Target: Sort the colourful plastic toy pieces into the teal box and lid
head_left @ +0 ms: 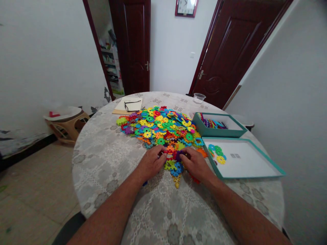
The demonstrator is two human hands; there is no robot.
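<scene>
A large heap of colourful plastic gear pieces (163,124) lies across the middle of the table. At its near edge, my left hand (152,159) pinches a red gear piece (169,157) between thumb and fingers. Facing it, my right hand (196,162) is closed on a dark purple gear piece (178,156), which meets the red one. Just below, between the hands, lie a lime-green gear piece (170,165), a blue gear piece (177,168) and a yellow pointed piece (176,181). My fingers partly cover the held pieces.
To the right, a teal-edged lid (250,160) holds a few gear pieces. Behind it stands a teal box (217,132) with colourful pieces inside. Glasses (131,106) rest on paper at the back left, and a clear plastic cup (199,98) stands near the far edge.
</scene>
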